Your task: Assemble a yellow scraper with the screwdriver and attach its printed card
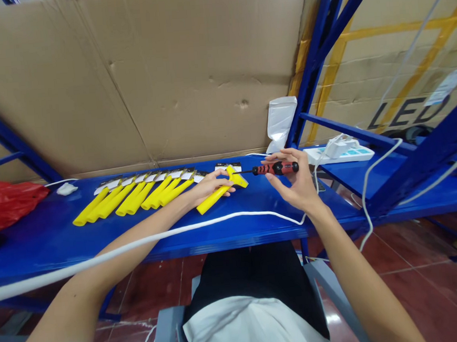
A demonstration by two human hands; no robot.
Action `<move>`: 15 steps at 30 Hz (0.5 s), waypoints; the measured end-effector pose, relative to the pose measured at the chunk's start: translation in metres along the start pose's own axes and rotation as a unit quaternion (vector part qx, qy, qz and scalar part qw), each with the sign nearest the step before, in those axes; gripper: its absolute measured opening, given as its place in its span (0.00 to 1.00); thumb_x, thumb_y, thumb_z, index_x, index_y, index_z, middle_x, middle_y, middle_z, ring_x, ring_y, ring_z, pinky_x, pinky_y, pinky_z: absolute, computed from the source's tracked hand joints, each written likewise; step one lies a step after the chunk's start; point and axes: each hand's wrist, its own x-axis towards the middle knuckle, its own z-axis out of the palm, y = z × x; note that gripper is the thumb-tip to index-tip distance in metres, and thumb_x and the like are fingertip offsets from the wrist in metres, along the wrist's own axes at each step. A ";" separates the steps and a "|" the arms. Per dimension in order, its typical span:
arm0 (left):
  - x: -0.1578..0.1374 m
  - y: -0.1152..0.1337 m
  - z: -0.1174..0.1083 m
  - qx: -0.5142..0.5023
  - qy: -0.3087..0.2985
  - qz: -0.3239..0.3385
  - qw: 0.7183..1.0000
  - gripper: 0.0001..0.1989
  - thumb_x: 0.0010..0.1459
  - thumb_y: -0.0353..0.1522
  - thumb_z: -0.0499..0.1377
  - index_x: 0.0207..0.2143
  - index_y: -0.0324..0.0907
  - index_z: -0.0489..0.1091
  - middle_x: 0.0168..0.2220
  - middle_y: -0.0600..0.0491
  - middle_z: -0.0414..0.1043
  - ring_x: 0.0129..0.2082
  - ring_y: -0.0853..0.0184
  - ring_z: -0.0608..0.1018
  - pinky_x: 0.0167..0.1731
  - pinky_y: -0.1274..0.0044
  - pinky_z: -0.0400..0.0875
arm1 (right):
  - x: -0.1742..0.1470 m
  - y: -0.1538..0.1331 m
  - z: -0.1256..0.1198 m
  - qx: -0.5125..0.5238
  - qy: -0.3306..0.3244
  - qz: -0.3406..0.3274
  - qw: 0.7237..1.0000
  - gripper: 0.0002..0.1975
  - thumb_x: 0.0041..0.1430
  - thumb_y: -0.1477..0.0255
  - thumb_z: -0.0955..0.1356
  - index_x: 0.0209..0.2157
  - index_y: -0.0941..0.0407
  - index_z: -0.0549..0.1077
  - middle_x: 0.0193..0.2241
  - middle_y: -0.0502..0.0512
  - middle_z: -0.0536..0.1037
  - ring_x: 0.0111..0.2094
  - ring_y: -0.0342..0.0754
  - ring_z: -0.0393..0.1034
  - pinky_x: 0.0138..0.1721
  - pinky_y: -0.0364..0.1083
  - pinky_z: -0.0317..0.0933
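The yellow scraper (pixel 237 178) is the landmark here, held over the blue table (pixel 262 200) in front of the person. The left hand (pixel 216 183) grips it from its left side, fingers around the part where handle meets head, so this is the nearer hand. The scraper's long axis runs aslant: the handle points back toward the person and to the left, while the head sits at the far right end, facing the other hand. The right hand (pixel 299 186), to the right of the scraper, grips a red-and-black driver (pixel 276 168) between thumb and fingers, its shaft lying almost level and pointing left at the head. The two axes thus meet at an angle — driver across, handle slanting toward the body — with the head between the hands. Whether the tip touches the head or stops just short cannot be told. Left of the scraper lies a row of yellow handles (pixel 140 199), roughly parallel to its own; well to its right is a white power strip (pixel 364 153); a white cable (pixel 216 222) passes on its near side.
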 end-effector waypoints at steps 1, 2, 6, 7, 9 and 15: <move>0.000 0.000 0.000 0.000 0.002 0.001 1.000 0.21 0.59 0.23 0.75 0.47 0.43 0.69 0.42 0.45 0.87 0.35 0.61 0.90 0.32 0.77 0.83 | 0.000 -0.001 0.001 0.014 -0.003 0.002 1.000 0.28 0.72 0.63 0.77 0.65 0.43 0.64 0.61 0.59 0.82 0.59 0.59 0.84 0.61 0.63 0.80; 0.000 0.000 0.000 0.001 0.002 0.001 1.000 0.21 0.59 0.23 0.74 0.47 0.43 0.69 0.42 0.44 0.87 0.35 0.61 0.90 0.31 0.77 0.83 | 0.000 -0.002 0.001 0.022 -0.003 0.004 1.000 0.27 0.72 0.63 0.77 0.65 0.43 0.65 0.61 0.59 0.82 0.60 0.59 0.84 0.62 0.63 0.79; 0.001 0.000 -0.001 0.002 0.000 -0.001 1.000 0.22 0.59 0.24 0.76 0.48 0.43 0.69 0.41 0.45 0.87 0.35 0.61 0.90 0.31 0.77 0.82 | 0.001 -0.002 -0.001 -0.023 0.032 -0.004 0.999 0.25 0.69 0.61 0.80 0.59 0.45 0.69 0.51 0.57 0.86 0.55 0.62 0.86 0.61 0.66 0.80; 0.002 0.000 -0.001 0.002 -0.001 -0.003 1.000 0.22 0.58 0.24 0.76 0.48 0.43 0.69 0.41 0.46 0.87 0.35 0.61 0.90 0.31 0.77 0.82 | 0.002 0.000 -0.003 -0.039 0.041 -0.005 0.998 0.25 0.67 0.59 0.81 0.58 0.45 0.70 0.50 0.57 0.87 0.54 0.63 0.87 0.59 0.66 0.80; 0.002 0.000 -0.001 0.001 0.000 -0.004 1.000 0.23 0.58 0.23 0.76 0.48 0.43 0.69 0.41 0.46 0.87 0.35 0.61 0.90 0.30 0.78 0.82 | 0.003 0.001 -0.005 -0.063 0.059 -0.003 0.996 0.25 0.64 0.57 0.82 0.55 0.46 0.71 0.49 0.57 0.86 0.51 0.63 0.87 0.57 0.66 0.81; 0.001 0.001 0.002 0.007 -0.003 -0.008 1.000 0.22 0.58 0.24 0.76 0.47 0.43 0.69 0.40 0.45 0.87 0.34 0.61 0.90 0.31 0.77 0.82 | 0.002 -0.002 -0.002 0.028 0.017 0.015 0.999 0.25 0.68 0.59 0.80 0.59 0.45 0.68 0.57 0.59 0.84 0.58 0.61 0.85 0.63 0.65 0.79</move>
